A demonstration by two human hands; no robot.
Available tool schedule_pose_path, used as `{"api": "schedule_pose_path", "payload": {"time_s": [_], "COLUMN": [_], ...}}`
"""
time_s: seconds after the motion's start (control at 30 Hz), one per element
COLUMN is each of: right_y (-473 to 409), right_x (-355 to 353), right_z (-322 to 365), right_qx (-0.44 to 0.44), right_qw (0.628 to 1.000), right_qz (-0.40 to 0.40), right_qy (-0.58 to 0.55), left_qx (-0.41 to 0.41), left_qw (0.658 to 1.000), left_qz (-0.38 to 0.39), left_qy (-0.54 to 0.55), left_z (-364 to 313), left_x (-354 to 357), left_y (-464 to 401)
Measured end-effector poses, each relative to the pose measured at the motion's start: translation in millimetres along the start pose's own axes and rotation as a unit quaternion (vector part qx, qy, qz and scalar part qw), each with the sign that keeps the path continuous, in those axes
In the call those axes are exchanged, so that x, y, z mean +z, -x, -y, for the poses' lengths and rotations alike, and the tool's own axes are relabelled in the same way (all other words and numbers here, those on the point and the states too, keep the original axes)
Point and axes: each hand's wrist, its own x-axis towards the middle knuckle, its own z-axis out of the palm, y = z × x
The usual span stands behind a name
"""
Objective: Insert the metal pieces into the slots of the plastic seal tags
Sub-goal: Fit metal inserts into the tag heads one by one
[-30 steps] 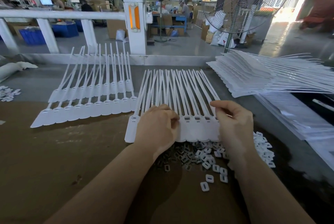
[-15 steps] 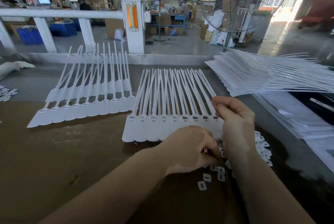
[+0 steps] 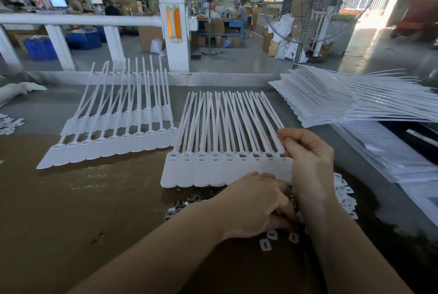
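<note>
On the brown counter [image 3: 71, 210], the joined row of white plastic seal tags [image 3: 208, 170] lies flat while the right hand [image 3: 308, 158] pinches its right end with curled fingers, and the left hand [image 3: 256, 203], fingers bent, reaches into the pile of small metal pieces [image 3: 265, 244] just below.

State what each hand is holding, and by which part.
The right hand pinches the strap of the rightmost seal tag. The left hand reaches into the pile of metal pieces; its fingers are hidden, so any hold cannot be told.
</note>
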Motion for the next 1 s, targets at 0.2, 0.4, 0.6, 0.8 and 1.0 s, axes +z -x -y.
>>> {"api": "schedule_pose_path", "payload": {"time_s": [0.2, 0.4, 0.6, 0.8, 1.0], "right_y": [-0.5, -1.5, -3.0, -2.4, 0.0], "right_x": [-0.7, -1.3, -2.2, -1.6, -1.6], "right_z": [-0.5, -1.5, -3.4, -1.8, -1.6], "right_qx": [-0.006, -0.014, -0.014, -0.015, -0.016], "right_qw": [1.0, 1.0, 1.0, 1.0, 1.0], "right_qz": [0.0, -0.003, -0.006, -0.003, 0.004], "right_qy": [0.006, 0.006, 0.003, 0.004, 0.015], "left_qx": [-0.014, -0.003, -0.065, -0.202, -0.302], "left_qw": [1.0, 0.999, 0.987, 0.936, 0.895], "left_qz": [-0.024, -0.029, -0.105, -0.215, -0.27], "left_qy": [-0.002, -0.012, 0.104, 0.191, 0.186], "left_z": [-1.5, 0.3, 5.8, 30.8, 58.2], "left_x": [1.6, 5.4, 1.3, -16.5, -26.0], "left_y": [-2.4, -1.9, 1.0, 2.6, -3.8]}}
